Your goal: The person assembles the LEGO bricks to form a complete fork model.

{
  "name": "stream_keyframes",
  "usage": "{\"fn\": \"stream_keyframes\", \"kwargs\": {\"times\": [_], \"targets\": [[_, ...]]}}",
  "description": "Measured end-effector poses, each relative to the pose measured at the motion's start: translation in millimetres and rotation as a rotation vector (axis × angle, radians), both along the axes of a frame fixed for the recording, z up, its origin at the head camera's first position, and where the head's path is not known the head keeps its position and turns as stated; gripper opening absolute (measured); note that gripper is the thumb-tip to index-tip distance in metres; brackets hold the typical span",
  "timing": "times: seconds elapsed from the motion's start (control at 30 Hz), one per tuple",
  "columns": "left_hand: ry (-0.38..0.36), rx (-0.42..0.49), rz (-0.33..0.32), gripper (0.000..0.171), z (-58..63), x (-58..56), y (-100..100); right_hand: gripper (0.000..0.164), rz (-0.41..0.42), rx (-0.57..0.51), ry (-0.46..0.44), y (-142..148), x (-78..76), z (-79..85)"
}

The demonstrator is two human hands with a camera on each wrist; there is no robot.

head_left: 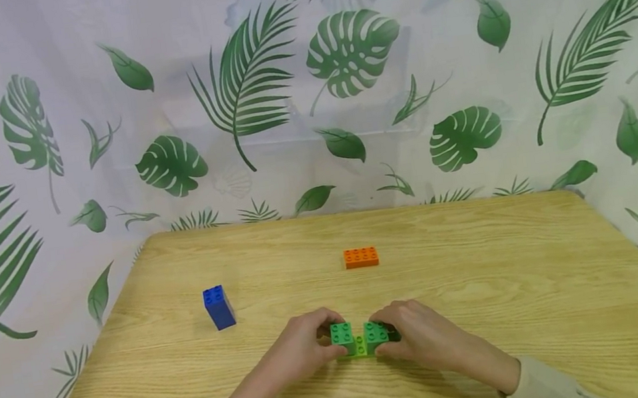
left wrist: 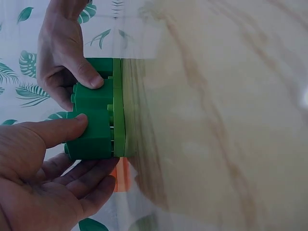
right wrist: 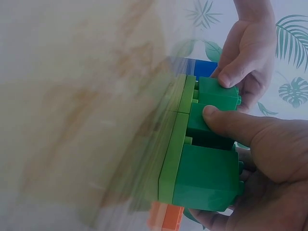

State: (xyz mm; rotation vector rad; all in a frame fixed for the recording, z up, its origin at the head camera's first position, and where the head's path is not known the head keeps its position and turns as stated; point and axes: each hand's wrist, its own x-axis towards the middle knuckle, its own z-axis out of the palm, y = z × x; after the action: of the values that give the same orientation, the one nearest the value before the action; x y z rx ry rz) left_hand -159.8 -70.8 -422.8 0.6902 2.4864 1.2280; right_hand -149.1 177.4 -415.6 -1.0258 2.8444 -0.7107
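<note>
In the head view, my left hand (head_left: 305, 347) pinches a green 2x2 brick (head_left: 341, 334) between thumb and fingers. A narrow gap with studs showing lies under this brick in both wrist views. My right hand (head_left: 428, 338) grips a second green brick (head_left: 375, 333), its thumb on the near side. Both bricks stand over light green plates (head_left: 360, 348), which meet end to end at a seam in the right wrist view. A third green brick (right wrist: 207, 175) sits on the plate's right end, mostly covered by my right hand in the head view.
A tall blue block (head_left: 220, 308) stands to the left on the wooden table (head_left: 483, 251). Farther back, near the middle, lies an orange brick (head_left: 361, 258) with several studs. A leaf-patterned cloth (head_left: 293, 189) hangs behind the table.
</note>
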Motion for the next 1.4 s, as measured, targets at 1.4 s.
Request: {"fn": "stream_keyframes", "kwargs": {"times": [1.4], "targets": [[0.01, -0.011, -0.037, 0.028, 0.5, -8.2, 0.2, 0.037, 0.01, -0.024, -0.002, 1.9, 0.3, -1.9]]}}
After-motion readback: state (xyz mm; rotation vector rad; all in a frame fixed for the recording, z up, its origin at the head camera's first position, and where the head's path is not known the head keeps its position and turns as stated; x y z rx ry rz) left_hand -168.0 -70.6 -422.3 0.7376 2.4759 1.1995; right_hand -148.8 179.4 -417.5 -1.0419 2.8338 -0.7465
